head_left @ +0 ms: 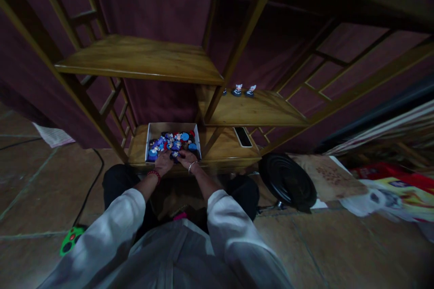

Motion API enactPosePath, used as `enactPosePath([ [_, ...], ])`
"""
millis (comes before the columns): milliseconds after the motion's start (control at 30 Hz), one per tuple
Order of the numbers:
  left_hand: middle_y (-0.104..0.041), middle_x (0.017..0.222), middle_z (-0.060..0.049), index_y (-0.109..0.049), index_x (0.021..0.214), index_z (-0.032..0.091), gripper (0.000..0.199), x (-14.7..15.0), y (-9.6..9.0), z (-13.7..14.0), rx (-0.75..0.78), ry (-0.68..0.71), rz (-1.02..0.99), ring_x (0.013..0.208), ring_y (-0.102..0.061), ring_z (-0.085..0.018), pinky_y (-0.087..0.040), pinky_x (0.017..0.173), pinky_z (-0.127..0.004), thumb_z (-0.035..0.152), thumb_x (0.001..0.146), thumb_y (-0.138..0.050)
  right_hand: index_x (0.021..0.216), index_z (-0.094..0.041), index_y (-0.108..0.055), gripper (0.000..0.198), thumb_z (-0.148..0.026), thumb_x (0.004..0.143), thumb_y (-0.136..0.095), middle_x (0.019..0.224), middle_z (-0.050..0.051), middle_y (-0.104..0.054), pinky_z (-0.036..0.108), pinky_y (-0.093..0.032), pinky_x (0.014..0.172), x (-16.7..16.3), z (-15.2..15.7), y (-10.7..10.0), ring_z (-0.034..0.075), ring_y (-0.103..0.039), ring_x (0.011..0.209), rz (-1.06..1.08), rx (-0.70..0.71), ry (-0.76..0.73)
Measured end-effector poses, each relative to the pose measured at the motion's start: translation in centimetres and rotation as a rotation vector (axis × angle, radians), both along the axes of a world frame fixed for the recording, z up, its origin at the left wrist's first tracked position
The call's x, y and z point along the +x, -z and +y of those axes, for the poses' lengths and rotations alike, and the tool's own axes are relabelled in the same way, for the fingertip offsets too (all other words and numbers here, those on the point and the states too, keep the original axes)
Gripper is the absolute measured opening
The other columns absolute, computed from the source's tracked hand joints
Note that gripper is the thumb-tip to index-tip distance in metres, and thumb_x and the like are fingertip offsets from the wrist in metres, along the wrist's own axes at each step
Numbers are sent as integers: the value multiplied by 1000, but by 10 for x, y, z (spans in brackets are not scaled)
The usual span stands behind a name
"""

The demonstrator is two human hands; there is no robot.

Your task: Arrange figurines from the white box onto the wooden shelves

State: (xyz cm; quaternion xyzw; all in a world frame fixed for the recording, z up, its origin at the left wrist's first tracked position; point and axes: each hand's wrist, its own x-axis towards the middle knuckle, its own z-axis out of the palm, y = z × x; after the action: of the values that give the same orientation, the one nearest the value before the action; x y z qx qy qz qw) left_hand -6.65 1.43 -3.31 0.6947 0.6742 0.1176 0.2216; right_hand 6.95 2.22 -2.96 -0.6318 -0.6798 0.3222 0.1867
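Note:
A white open box (148, 144) full of small blue, red and white figurines (166, 140) sits on the low wooden shelf. At its front edge my left hand (164, 162) and my right hand (187, 159) come together, fingers closed round one small dark blue figurine (175, 155). The fingertips partly cover it, so its details are hard to make out. A red beaded bracelet is on my left wrist and a pale one on my right.
Small white-and-dark figurines (237, 90) stand on the middle-right shelf (257, 110). A phone (242, 137) lies on the low shelf. To the right is a round black stool seat (287, 179); a green power strip (71, 240) with a cable rests on the floor at left.

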Motion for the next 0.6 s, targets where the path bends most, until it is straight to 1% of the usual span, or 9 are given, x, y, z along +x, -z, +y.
enactPosePath([
  [100, -57, 116, -9, -56, 109, 15, 33, 0, -3, -1, -10, 9, 12, 112, -48, -21, -39, 91, -28, 19, 77, -47, 100, -23, -65, 26, -30, 75, -60, 104, 0, -65, 26, -44, 87, 0, 0, -1, 16, -58, 97, 3, -26, -1],
  [200, -58, 115, -10, -56, 108, 14, 32, 1, -6, -1, -10, 12, 12, 110, -49, -21, -40, 90, -28, 18, 77, -47, 101, -23, -64, 26, -30, 76, -60, 104, 0, -65, 26, -44, 87, 0, 1, -1, 16, -58, 97, 25, -39, 4],
  [300, -58, 114, -10, -57, 106, 15, 30, 1, -4, -1, -1, -3, 7, 109, -49, -22, -41, 88, -29, 19, 77, -47, 100, -24, -65, 26, -30, 75, -60, 104, 0, -65, 27, -44, 88, 0, 1, 1, 16, -58, 99, 26, -22, 15],
  [400, -57, 115, -10, -56, 107, 16, 31, 0, 0, -1, 12, -9, 10, 111, -48, -22, -40, 89, -30, 22, 77, -49, 98, -25, -65, 25, -31, 74, -61, 103, -1, -65, 28, -44, 88, -1, 2, 4, 16, -58, 96, 27, -21, 29],
  [600, -58, 114, -10, -56, 107, 16, 31, -1, 1, -2, 15, 0, -1, 110, -49, -21, -41, 88, -30, 21, 77, -48, 98, -26, -65, 25, -31, 73, -61, 106, -1, -64, 28, -44, 89, -1, 2, 11, 16, -59, 97, 51, -7, 61],
])
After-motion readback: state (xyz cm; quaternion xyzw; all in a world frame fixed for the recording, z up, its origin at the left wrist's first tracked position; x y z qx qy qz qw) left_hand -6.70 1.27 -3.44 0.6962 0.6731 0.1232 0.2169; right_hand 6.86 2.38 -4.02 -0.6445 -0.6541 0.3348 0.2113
